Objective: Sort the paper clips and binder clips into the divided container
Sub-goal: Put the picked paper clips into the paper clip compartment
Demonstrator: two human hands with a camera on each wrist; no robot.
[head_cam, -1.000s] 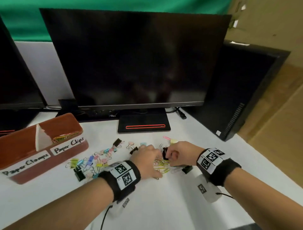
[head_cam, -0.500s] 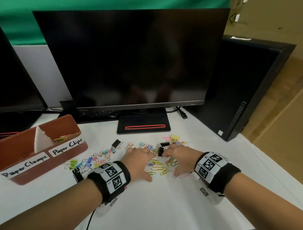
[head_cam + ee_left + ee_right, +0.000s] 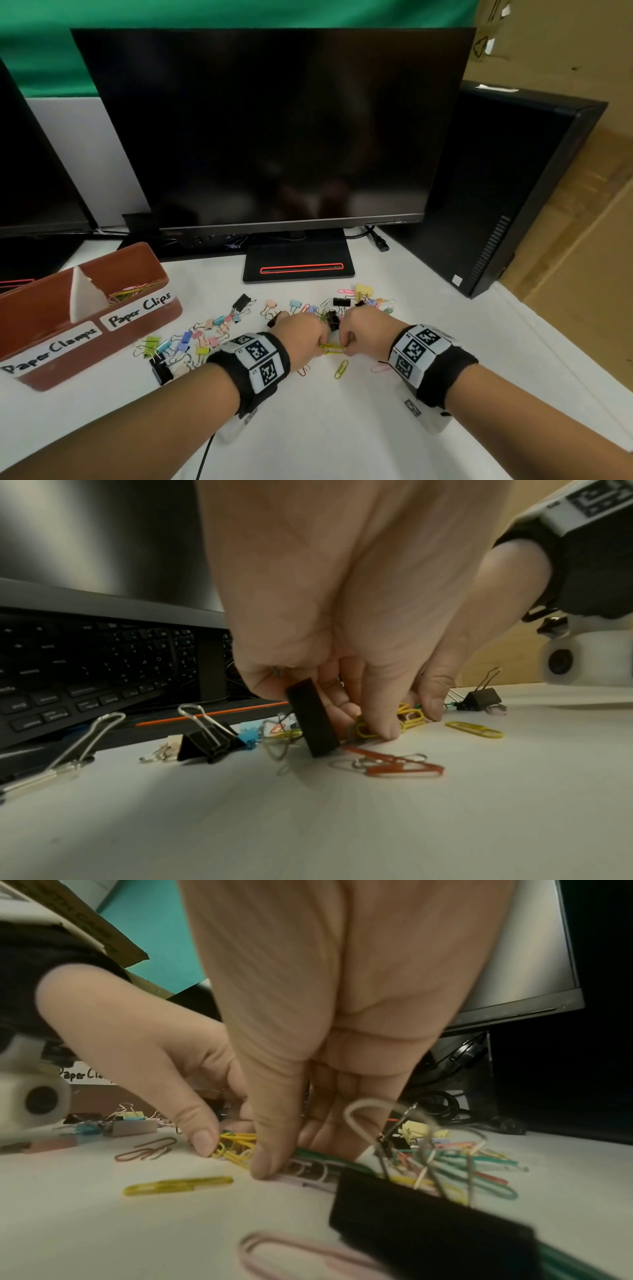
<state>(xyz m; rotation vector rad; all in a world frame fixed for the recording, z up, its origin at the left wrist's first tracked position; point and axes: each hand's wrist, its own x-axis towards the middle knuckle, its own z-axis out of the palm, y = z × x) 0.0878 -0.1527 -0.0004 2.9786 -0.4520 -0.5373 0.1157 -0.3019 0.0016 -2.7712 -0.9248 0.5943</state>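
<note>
Container's (image 3: pixel 102 329) left end beyond frame edge

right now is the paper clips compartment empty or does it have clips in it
Not empty: coloured paper clips lie in the container section labelled Paper Clips. The Paper Clamps side's inside cannot be seen.

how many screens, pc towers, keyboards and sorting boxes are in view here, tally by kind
black flat-screen monitors: 2
black computer tower: 1
black keyboard: 1
brown divided plastic container: 1
total: 5
</note>
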